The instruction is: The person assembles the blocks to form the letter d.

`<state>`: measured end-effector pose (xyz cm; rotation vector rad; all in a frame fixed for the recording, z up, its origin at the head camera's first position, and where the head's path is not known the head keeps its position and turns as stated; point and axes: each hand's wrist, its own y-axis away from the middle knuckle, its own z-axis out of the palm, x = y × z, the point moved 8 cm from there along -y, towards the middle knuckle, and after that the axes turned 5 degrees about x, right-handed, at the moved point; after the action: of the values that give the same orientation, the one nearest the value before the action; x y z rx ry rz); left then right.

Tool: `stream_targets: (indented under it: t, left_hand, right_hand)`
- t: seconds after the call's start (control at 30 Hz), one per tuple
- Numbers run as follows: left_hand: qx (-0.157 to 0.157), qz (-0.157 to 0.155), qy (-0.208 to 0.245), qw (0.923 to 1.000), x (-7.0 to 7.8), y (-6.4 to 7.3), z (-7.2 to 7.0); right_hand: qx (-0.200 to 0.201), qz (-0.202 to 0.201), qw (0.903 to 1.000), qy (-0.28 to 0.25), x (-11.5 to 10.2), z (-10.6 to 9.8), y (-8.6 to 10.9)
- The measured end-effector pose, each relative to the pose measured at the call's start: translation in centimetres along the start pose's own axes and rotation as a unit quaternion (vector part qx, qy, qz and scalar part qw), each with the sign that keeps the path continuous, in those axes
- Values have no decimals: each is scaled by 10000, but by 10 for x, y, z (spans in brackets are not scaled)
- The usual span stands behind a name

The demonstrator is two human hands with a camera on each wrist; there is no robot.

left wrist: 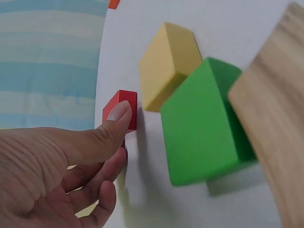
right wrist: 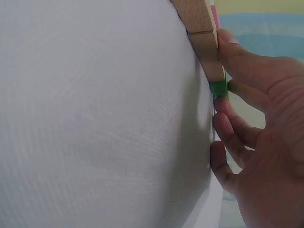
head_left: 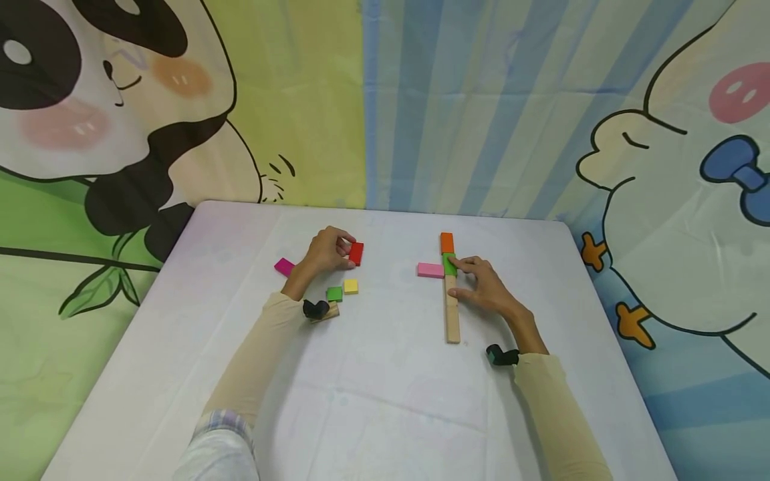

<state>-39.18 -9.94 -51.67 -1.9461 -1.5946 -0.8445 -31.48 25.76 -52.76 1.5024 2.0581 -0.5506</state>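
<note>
The left hand (head_left: 325, 252) pinches a red block (head_left: 356, 254) with the thumb on its near side, in the left half of the white table (head_left: 391, 394); whether the block touches the tabletop cannot be told. Below it lie a yellow block (head_left: 351, 286) and, close at its corner, a green block (head_left: 334, 294), with a wooden block (head_left: 327, 312) just beyond, partly hidden by the black wrist camera (head_left: 315, 308). A magenta block (head_left: 284, 266) lies to the left of that hand, near the wrist. The right hand (head_left: 486, 286) holds its thumb and index finger apart, the fingers loosely bent, with the index fingertip at a second green block (head_left: 448, 265) and the thumb against the wooden strip (head_left: 452, 321) below it. The right wrist view shows a seam across this strip. An orange block (head_left: 446, 242) sits at the top of the line, end to end with the green one, and a pink block (head_left: 430, 270) juts out sideways to the left. Behind the table hangs a printed backdrop (head_left: 469, 113), with a cartoon panda (head_left: 198, 160) on the left and a pale animal wearing a blue bow on the right.
</note>
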Motion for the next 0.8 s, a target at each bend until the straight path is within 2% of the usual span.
stream_targets:
  t: [0.2,0.43,0.8]
  left_hand:
    - [-128,80,-120,9998,11,0,9]
    - [-74,101,-267,9996,19,5,16]
    - [-303,197,-163,9992,29,14,31]
  right_hand:
    - [16,4,10000,25,-1,-1,1]
    - [-3,69,10000,-35,-2,-3,0]
    - [30,103,9999,-90,-1,1,1]
